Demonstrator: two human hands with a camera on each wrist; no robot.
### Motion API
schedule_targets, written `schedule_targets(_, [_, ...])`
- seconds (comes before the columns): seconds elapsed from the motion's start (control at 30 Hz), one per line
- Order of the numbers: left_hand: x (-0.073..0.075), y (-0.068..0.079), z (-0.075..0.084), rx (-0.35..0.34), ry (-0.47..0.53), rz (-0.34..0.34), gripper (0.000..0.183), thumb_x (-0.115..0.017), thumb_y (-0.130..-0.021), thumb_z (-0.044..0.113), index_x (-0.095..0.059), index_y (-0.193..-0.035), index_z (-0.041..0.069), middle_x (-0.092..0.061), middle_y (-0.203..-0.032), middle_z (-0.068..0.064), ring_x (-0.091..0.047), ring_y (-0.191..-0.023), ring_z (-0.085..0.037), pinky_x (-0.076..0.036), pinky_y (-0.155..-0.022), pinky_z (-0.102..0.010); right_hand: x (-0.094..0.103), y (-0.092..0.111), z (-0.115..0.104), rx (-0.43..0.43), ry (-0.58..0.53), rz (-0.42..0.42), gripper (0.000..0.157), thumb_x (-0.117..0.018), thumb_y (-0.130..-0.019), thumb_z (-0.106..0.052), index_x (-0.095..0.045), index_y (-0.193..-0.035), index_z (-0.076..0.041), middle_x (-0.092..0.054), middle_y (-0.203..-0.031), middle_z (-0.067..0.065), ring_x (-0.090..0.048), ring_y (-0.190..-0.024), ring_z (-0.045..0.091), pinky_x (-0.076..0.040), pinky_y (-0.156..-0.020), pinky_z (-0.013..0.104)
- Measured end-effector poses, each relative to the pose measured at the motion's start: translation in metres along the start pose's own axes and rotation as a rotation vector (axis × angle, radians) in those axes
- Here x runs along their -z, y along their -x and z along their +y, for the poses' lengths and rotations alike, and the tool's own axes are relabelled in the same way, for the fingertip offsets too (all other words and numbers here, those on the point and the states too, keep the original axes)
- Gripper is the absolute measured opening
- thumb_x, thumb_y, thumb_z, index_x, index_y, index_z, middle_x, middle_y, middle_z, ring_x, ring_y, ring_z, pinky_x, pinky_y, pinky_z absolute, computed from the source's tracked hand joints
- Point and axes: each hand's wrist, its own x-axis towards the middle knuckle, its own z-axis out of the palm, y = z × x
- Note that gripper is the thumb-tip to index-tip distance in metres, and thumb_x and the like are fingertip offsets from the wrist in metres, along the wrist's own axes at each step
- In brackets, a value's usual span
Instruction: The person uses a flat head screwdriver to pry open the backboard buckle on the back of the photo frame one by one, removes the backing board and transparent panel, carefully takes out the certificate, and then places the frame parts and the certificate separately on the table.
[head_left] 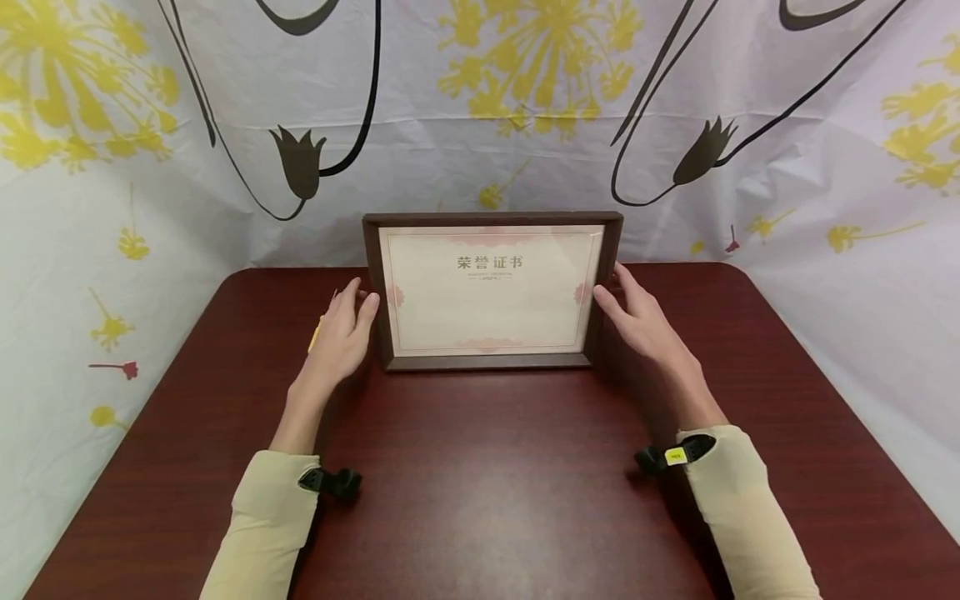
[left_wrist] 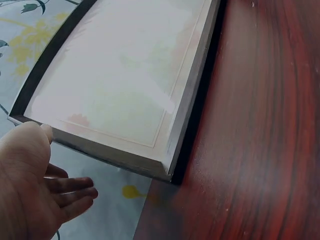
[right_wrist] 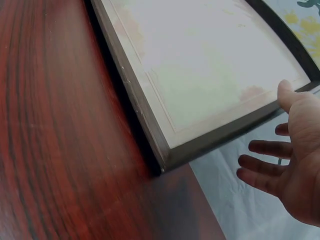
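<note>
A dark brown picture frame [head_left: 491, 362] stands on the table near its back edge, holding a pale certificate [head_left: 491, 312] with Chinese lettering and pink ornaments. At the frame's left side is my left hand [head_left: 339, 340], its thumb by the side edge and its fingers [left_wrist: 75, 186] loosely extended beyond it. My right hand [head_left: 651, 327] is at the opposite side. Its thumb [right_wrist: 286, 95] overlaps the frame's border in the right wrist view, while the other fingers spread loosely past the edge. What supports the frame from behind is hidden.
The reddish-brown wooden table [head_left: 480, 483] extends in front of the frame. A white cloth [head_left: 480, 150] printed with yellow and dark flowers hangs behind and along both sides. A small yellow object [head_left: 315, 335], partly hidden, shows beside the left hand.
</note>
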Motion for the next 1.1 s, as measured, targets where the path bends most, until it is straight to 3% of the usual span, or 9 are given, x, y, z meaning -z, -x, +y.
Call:
schedule_targets(0.13, [-0.004, -0.002, 0.001, -0.013, 0.007, -0.023, 0.072, -0.03, -0.11, 0.046, -0.019, -0.156, -0.009, -0.042, -0.148, -0.032, -0.034, -0.142, -0.044, -0.026, -0.115, -0.057, -0.006, -0.002, -0.002, -0.007, 0.004, 0.012, 0.059, -0.052, -0.105, -0.045, -0.036, -0.154, -0.015, -0.058, -0.134, 0.014, -0.052, -0.125, 0.027, -0.039, -0.103, 0.05])
schedule_targets(0.33, [-0.009, -0.005, 0.003, -0.05, 0.017, -0.007, 0.065, -0.034, -0.111, 0.04, -0.028, -0.153, -0.009, -0.04, -0.151, -0.03, -0.035, -0.141, -0.044, -0.028, -0.114, -0.058, -0.013, -0.003, -0.003, -0.03, -0.005, 0.011, 0.058, -0.053, -0.103, -0.048, -0.042, -0.148, -0.014, -0.057, -0.137, 0.016, -0.053, -0.124, 0.028, -0.039, -0.103, 0.051])
schedule_targets(0.43, [-0.01, -0.006, 0.005, -0.062, 0.012, 0.001, 0.059, -0.038, -0.111, 0.035, -0.034, -0.151, -0.009, -0.046, -0.146, -0.029, -0.039, -0.138, -0.044, -0.03, -0.112, -0.058, -0.014, -0.004, -0.003, -0.052, -0.004, 0.009, 0.06, -0.054, -0.102, -0.051, -0.042, -0.146, -0.013, -0.056, -0.137, 0.016, -0.053, -0.123, 0.029, -0.04, -0.102, 0.052])
schedule_targets(0.63, [-0.009, -0.007, 0.008, -0.032, -0.016, 0.012, 0.053, -0.044, -0.11, 0.029, -0.039, -0.147, -0.009, -0.052, -0.137, -0.03, -0.043, -0.132, -0.044, -0.036, -0.107, -0.058, -0.013, -0.006, -0.005, -0.053, 0.018, 0.011, 0.06, -0.056, -0.102, -0.049, -0.047, -0.142, -0.006, -0.06, -0.132, 0.019, -0.058, -0.116, 0.031, -0.044, -0.096, 0.052])
schedule_targets(0.83, [-0.008, -0.008, 0.012, -0.025, -0.023, 0.011, 0.048, -0.047, -0.109, 0.026, -0.043, -0.141, -0.01, -0.062, -0.115, -0.027, -0.061, -0.095, -0.037, -0.05, -0.085, -0.05, -0.012, -0.006, -0.006, -0.024, 0.029, 0.005, 0.054, -0.057, -0.103, -0.042, -0.05, -0.135, 0.0, -0.063, -0.121, 0.021, -0.06, -0.105, 0.03, -0.047, -0.087, 0.048])
schedule_targets(0.93, [-0.007, -0.009, 0.013, -0.001, -0.028, -0.004, 0.051, -0.046, -0.109, 0.027, -0.039, -0.143, -0.012, -0.062, -0.109, -0.027, -0.06, -0.082, -0.033, -0.051, -0.078, -0.047, -0.011, -0.005, -0.006, -0.02, 0.031, 0.0, 0.053, -0.057, -0.103, -0.041, -0.049, -0.134, 0.001, -0.063, -0.12, 0.021, -0.059, -0.102, 0.029, -0.046, -0.086, 0.046])
schedule_targets(1.1, [-0.006, -0.009, 0.016, 0.057, 0.015, -0.044, 0.054, -0.043, -0.11, 0.03, -0.033, -0.146, -0.01, -0.064, -0.079, -0.019, -0.063, -0.064, -0.029, -0.052, -0.069, -0.042, -0.01, -0.006, -0.006, -0.009, 0.029, -0.004, 0.051, -0.057, -0.104, -0.038, -0.048, -0.133, 0.002, -0.062, -0.119, 0.021, -0.058, -0.104, 0.03, -0.046, -0.087, 0.047])
